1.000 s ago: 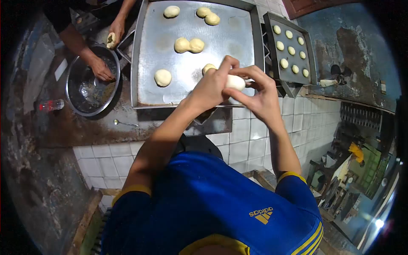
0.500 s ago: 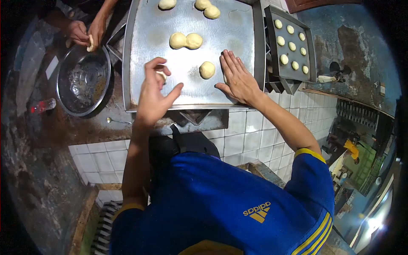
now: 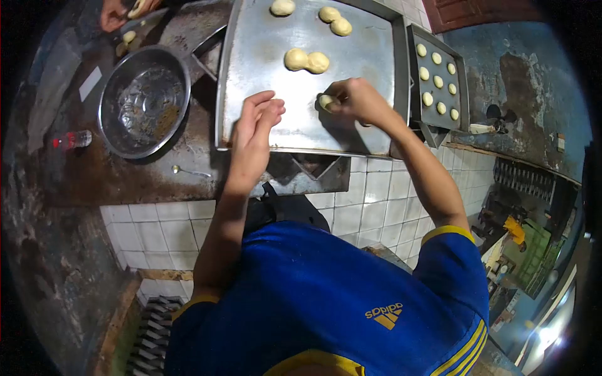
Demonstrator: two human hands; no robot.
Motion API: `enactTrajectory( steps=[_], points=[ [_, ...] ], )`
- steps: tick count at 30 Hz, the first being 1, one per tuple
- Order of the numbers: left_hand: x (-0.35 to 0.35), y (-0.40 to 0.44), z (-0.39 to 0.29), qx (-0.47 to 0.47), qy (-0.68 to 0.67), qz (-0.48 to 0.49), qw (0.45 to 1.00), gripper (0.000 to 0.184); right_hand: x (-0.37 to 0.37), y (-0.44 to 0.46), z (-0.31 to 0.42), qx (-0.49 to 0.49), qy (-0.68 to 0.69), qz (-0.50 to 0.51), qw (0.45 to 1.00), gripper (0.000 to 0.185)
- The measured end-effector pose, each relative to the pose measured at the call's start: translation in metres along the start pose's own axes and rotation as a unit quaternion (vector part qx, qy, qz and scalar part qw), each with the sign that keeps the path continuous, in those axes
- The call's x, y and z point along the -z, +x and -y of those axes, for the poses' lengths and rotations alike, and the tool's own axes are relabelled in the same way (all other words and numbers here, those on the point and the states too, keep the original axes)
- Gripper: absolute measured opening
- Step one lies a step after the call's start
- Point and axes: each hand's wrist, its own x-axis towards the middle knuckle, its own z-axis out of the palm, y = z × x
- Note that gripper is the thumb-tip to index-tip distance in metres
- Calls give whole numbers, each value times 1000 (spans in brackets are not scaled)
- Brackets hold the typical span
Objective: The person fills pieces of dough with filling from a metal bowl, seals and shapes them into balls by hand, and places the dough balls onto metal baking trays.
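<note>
My right hand (image 3: 360, 103) is over the right part of a large metal baking tray (image 3: 301, 135), its fingers closed around a pale dough ball (image 3: 325, 102). A small pale edge shows beneath that wrist, too hidden to identify. My left hand (image 3: 254, 135) hovers at the tray's near left, fingers curled towards the thumb; whatever lies inside them is hidden. Farther up the tray, two dough balls (image 3: 306, 61) touch each other. Another touching pair (image 3: 335, 21) and a single dough ball (image 3: 282, 7) lie near the far side.
At left stands a steel bowl (image 3: 144, 150) with residue inside. A spoon (image 3: 191, 172), a bottle with a red cap (image 3: 72, 140) and another person's hand (image 3: 114, 14) holding dough are nearby. A smaller dark tray (image 3: 461, 122) with several dough balls sits to the right.
My right hand has gone from lying flat on the tray to gripping a dough ball. My left fingers have drawn closer together. The view has shifted, and the other person's hands have moved away from the bowl.
</note>
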Motion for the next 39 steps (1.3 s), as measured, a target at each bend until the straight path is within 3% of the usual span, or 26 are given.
enactTrajectory(
  steps=[1,3,5,8,11,13,14,16,17,18,19,20,21,22,24,25,26,27,28,29,30,31,33,34,37,39],
  points=[
    [3,0,0,11,-4,-10,1000,44,6,6,10,-67,155,33,985,33],
    [8,-1,4,4,5,-32,999,46,8,10,61,-44,309,13,950,25],
    [18,-1,-14,-28,59,-24,998,48,-10,17,121,-28,339,-51,939,25],
    [42,1,-33,-90,57,-164,981,54,-36,38,191,-1,452,-117,884,26],
    [82,1,-63,-166,57,-257,950,64,-65,71,246,46,578,-230,781,22],
    [104,3,-66,-209,47,-246,945,65,-90,103,289,33,471,-400,785,15],
    [118,-1,-75,-210,28,-213,954,62,-90,115,298,29,493,-400,772,14],
    [138,-7,-96,-192,-178,-138,955,45,-80,134,316,27,533,-385,753,13],
    [158,-14,-106,-171,-206,-64,961,41,-75,140,319,24,531,-350,771,16],
    [188,-17,-102,-198,-73,-42,977,33,-73,143,323,24,535,-320,782,18],
    [199,-24,-99,-173,-111,-71,976,28,-69,145,329,26,538,-291,791,19],
    [215,-30,-97,-156,-151,-89,972,26,-56,142,337,11,576,-173,799,20],
    [228,-35,-92,-136,-204,-99,964,24,-57,145,347,10,579,-136,804,18],
    [241,-40,-87,-118,-257,-110,953,22,-51,144,360,18,564,-46,824,17],
    [267,-46,-47,-181,-72,-31,980,33,-53,156,381,70,490,83,865,21],
    [278,-55,-37,-203,30,10,979,42,-53,170,392,149,306,71,938,24],
    [286,-67,-34,-65,-32,48,996,59,-66,185,394,134,242,66,959,30],
    [289,-79,-20,-170,13,-43,984,66,-81,199,391,117,177,60,975,37],
    [298,-86,9,-173,100,-80,977,68,-90,220,388,44,179,129,974,48],
    [312,-92,30,-174,187,-118,960,70,-109,244,372,-4,173,138,975,50],
    [327,-100,22,-170,224,-135,950,75,-123,267,365,77,129,128,980,49],
    [338,-111,5,-128,251,-170,944,71,-143,294,354,98,32,162,981,45],
    [371,-116,-15,-124,280,-139,942,66,-201,343,312,142,-60,183,971,63],
    [382,-125,-13,-100,304,-156,934,66,-226,362,290,213,-113,169,956,62],
    [413,-141,-11,-83,360,-208,906,50,-258,402,279,145,-200,243,938,60],
    [431,-158,-6,-50,420,-245,872,49,-277,415,269,187,-217,242,927,58]
  ],
)
